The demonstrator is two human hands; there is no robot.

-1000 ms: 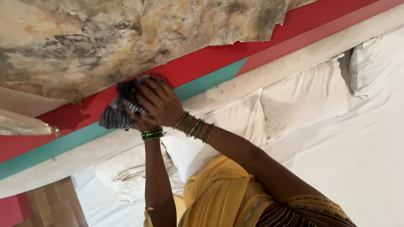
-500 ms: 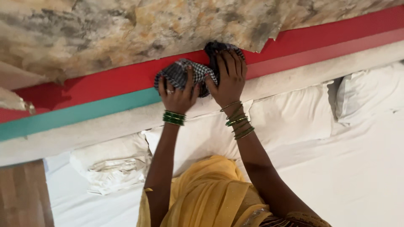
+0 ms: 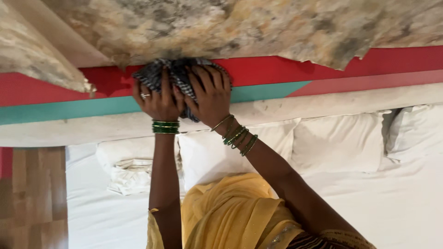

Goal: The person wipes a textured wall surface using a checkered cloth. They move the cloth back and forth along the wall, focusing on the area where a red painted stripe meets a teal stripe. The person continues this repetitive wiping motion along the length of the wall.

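Both my hands are raised and pressed side by side on a dark checked cloth, bunched against the wall's red band. My left hand wears a ring and green bangles and grips the cloth's left half. My right hand, with green and gold bangles, covers its right half. The cloth sits just under the torn lower edge of the mottled beige wall covering. A teal stripe runs below the hands.
A pale headboard ledge runs under the stripes. Beneath it is a bed with white pillows, a white sheet and a folded white towel. Wooden flooring lies at the left. My yellow garment fills the bottom centre.
Both hands slid the cloth along the red band, first to the right, then back left, and now sit close together over it. The view swung as well.
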